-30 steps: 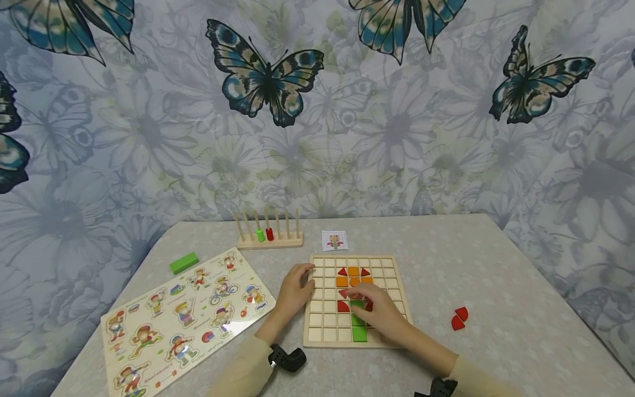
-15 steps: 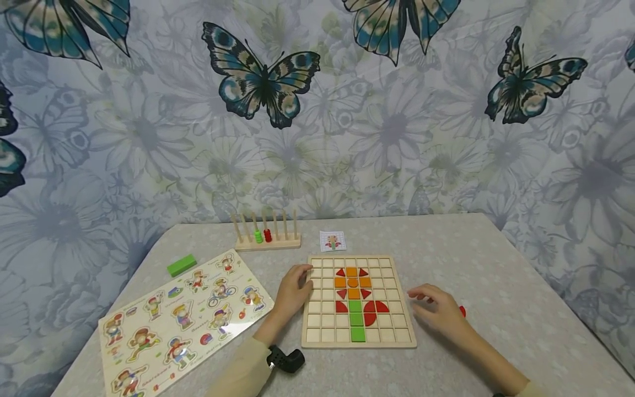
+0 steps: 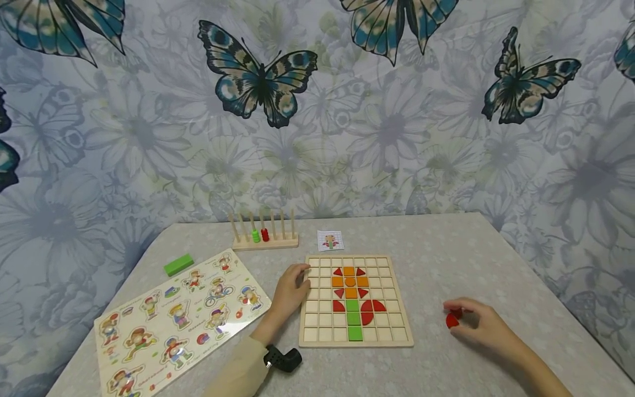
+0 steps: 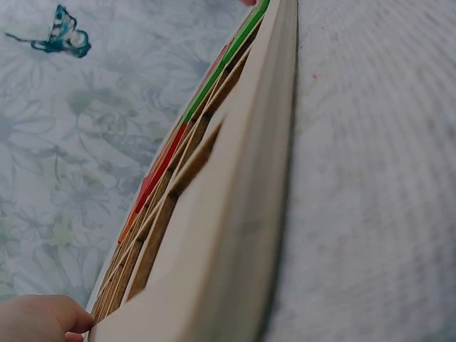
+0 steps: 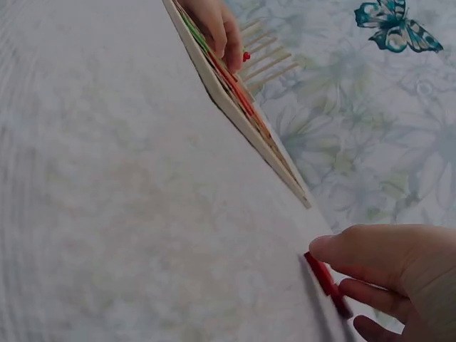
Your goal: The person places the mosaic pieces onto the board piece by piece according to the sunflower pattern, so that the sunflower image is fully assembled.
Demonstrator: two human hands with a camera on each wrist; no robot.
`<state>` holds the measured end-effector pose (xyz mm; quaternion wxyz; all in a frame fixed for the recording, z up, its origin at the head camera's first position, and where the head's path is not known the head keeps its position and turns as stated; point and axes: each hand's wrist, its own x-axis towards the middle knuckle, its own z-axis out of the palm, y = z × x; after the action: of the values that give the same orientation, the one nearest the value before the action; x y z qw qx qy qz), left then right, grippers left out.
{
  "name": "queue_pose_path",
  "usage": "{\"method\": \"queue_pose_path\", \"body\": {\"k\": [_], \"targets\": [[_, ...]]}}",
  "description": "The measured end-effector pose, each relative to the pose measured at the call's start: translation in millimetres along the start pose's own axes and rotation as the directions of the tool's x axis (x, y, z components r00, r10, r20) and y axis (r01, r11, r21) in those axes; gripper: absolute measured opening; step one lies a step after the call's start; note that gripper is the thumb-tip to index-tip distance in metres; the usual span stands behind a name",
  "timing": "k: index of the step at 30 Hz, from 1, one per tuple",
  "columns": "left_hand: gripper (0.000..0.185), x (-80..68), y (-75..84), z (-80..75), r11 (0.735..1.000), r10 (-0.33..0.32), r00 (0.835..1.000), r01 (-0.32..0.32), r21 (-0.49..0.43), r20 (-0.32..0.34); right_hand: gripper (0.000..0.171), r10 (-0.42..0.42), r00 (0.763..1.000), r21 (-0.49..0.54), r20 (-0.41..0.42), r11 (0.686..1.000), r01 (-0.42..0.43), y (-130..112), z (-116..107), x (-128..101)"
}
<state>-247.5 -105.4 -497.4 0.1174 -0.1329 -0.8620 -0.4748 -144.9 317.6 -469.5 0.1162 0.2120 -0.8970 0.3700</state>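
A wooden grid board (image 3: 393,336) lies on the table, filled with orange, green and red tiles. Along its left edge rests my left hand (image 3: 290,292), with thumb and index fingertips spread apart at the rim. In the left wrist view, fingers (image 4: 43,317) touch the far end of the board's edge. Off to the right of the board, my right hand (image 3: 483,325) has curled fingers and thumb around two red quarter-circle tiles (image 3: 451,320). The right wrist view shows a fingertip at the top end of the red tile (image 5: 325,275), other fingers close behind it.
A picture puzzle (image 3: 190,336) lies left of the board, a green block (image 3: 178,264) behind it. At the back stand a pegged wooden rack (image 3: 265,242) with green and red beads and a small pattern card (image 3: 330,240). A butterfly-print cloth (image 3: 397,138) hangs behind.
My right hand has left the tiles on the board and moved right to the loose red tiles. Two more red tiles now show right of the green column. My left hand stays at the edge.
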Motion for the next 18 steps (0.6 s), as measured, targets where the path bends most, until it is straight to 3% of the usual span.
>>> {"method": "queue_pose_path", "body": {"k": [9, 18], "targets": [[0.034, -0.5, -0.7, -0.8, 1.0, 0.005, 1.0, -0.005, 0.004, 0.001, 0.04, 0.04, 0.999, -0.016, 0.01, 0.999, -0.04, 4.6, -0.4, -1.0], [0.034, 0.0, -1.1, -0.6, 1.0, 0.011, 1.0, -0.011, 0.011, 0.007, 0.036, 0.058, 0.997, -0.067, -0.047, 0.996, -0.061, 4.1, 4.6, -0.6]]}}
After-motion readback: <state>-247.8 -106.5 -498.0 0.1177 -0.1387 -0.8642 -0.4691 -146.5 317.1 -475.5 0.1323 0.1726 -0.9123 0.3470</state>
